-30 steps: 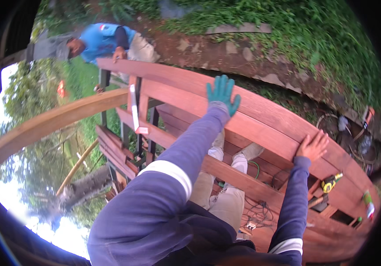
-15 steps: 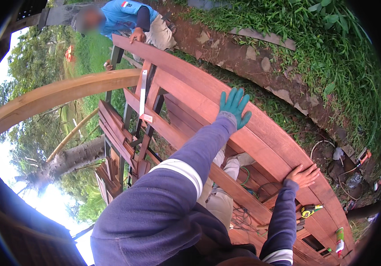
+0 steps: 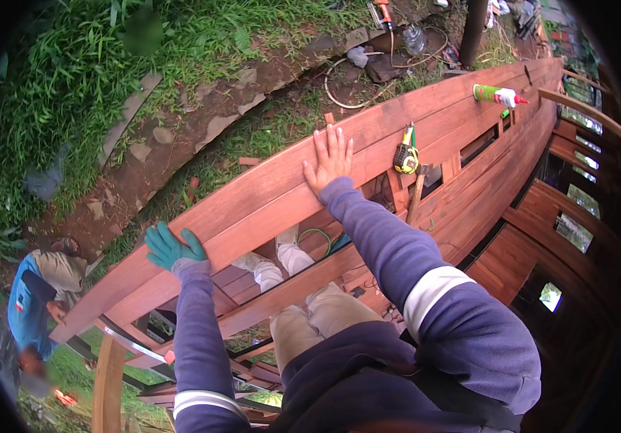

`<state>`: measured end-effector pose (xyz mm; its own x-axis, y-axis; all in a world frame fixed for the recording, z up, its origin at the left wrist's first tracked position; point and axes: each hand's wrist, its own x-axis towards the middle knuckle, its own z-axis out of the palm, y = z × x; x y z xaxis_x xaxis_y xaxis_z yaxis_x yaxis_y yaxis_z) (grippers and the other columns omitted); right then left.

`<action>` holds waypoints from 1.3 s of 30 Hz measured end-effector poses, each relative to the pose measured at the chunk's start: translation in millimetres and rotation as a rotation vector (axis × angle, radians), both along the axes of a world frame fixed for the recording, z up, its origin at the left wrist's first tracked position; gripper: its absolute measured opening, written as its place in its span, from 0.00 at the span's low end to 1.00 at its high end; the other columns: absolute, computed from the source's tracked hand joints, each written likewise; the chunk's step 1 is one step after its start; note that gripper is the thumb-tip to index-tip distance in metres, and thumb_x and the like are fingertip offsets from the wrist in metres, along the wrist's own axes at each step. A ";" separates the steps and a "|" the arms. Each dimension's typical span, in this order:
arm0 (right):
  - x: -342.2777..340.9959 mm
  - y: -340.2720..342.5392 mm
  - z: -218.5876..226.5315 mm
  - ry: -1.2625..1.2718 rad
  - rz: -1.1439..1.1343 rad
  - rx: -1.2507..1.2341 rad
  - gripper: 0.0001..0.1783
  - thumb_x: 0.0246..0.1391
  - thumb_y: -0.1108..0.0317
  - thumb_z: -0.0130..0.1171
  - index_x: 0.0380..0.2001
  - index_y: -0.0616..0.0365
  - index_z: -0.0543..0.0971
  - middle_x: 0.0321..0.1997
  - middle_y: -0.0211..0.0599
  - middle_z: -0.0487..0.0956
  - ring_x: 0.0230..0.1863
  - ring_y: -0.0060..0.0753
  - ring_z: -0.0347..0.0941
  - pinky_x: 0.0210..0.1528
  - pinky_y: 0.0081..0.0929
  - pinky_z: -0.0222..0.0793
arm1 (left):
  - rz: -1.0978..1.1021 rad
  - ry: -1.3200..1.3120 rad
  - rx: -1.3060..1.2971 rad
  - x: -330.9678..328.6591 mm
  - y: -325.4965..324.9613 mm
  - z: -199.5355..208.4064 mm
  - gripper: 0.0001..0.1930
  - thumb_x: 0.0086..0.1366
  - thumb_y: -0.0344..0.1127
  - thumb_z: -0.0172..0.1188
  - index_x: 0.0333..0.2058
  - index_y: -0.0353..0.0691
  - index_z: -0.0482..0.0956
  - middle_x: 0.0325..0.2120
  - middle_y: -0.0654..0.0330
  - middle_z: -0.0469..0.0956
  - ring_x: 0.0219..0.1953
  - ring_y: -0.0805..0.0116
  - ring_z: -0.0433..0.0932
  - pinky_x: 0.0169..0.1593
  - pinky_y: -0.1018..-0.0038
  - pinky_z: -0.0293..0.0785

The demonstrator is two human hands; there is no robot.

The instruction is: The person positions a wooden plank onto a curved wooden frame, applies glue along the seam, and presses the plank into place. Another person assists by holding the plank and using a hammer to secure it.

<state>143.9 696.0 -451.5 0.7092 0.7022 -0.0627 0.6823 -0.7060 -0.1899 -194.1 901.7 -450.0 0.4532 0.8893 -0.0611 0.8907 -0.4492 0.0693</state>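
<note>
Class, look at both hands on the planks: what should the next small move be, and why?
Probably press the outer plank gently with the gloved left hand and bare right hand, to check that it sits steady: both lie flat with fingers spread, and a co-worker's hand is at the plank's end.

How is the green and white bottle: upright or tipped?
Tipped: the bottle lies on its side on the planks, red nozzle pointing toward picture right.

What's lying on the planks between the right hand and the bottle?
In the head view, the tape measure lies there, something slim and green against it; otherwise the planks between right hand and bottle look bare.
</note>
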 end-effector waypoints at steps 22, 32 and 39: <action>11.3 -8.2 -46.6 -0.227 0.119 0.157 0.40 0.63 0.41 0.53 0.75 0.37 0.60 0.81 0.35 0.53 0.81 0.46 0.45 0.76 0.65 0.39 | 0.215 -0.156 0.138 -62.4 26.0 -7.0 0.34 0.64 0.53 0.63 0.64 0.42 0.69 0.67 0.44 0.64 0.69 0.41 0.60 0.70 0.40 0.50; -82.0 -40.1 -32.0 -0.125 -0.230 0.080 0.44 0.60 0.45 0.59 0.72 0.58 0.61 0.79 0.54 0.52 0.80 0.61 0.42 0.77 0.68 0.35 | 0.673 -0.481 -0.174 -243.8 -77.7 -36.1 0.36 0.64 0.50 0.68 0.58 0.25 0.71 0.60 0.39 0.69 0.62 0.45 0.69 0.66 0.52 0.65; -173.1 -29.7 -22.5 0.674 -1.211 0.740 0.39 0.53 0.61 0.73 0.62 0.64 0.66 0.68 0.54 0.64 0.63 0.53 0.69 0.61 0.64 0.68 | 1.437 -1.328 -0.916 -238.1 -32.2 -27.4 0.36 0.60 0.67 0.66 0.58 0.49 0.75 0.52 0.57 0.79 0.56 0.58 0.78 0.59 0.57 0.75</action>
<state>-29.1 666.3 -474.0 0.8362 -0.2242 -0.5005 -0.5482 -0.3659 -0.7520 -432.2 869.5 -477.4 -0.1977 0.4802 -0.8546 -0.2459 0.8196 0.5174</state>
